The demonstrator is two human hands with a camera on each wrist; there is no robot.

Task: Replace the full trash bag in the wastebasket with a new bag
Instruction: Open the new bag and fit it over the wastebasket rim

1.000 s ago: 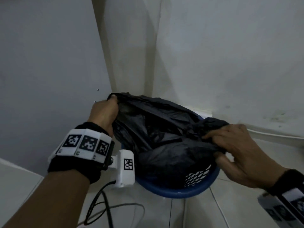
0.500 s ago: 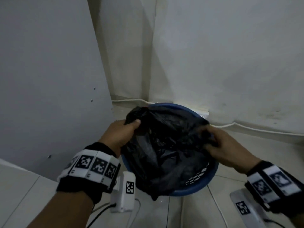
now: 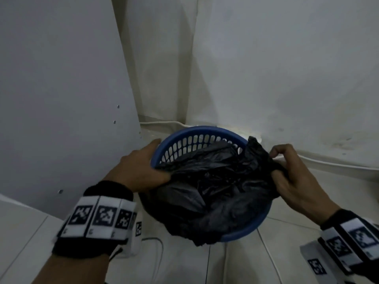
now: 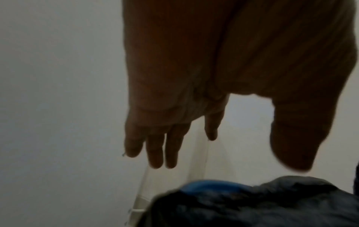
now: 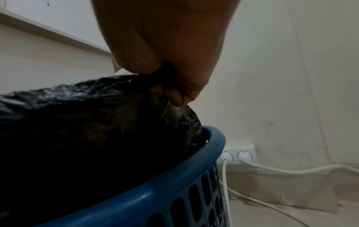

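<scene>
Here we see a crumpled, glossy black trash bag (image 3: 217, 187) slumped in a blue wastebasket (image 3: 196, 131); right hand (image 3: 295, 181) pinches its edge, left hand (image 3: 139, 169) rests released at the rim.

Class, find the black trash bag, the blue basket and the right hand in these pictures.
black trash bag (image 3: 221, 187): head view, crumpled middle.
blue basket (image 3: 196, 130): head view, far rim.
right hand (image 3: 295, 181): head view, back of the hand, gripping the bag's edge.
</scene>
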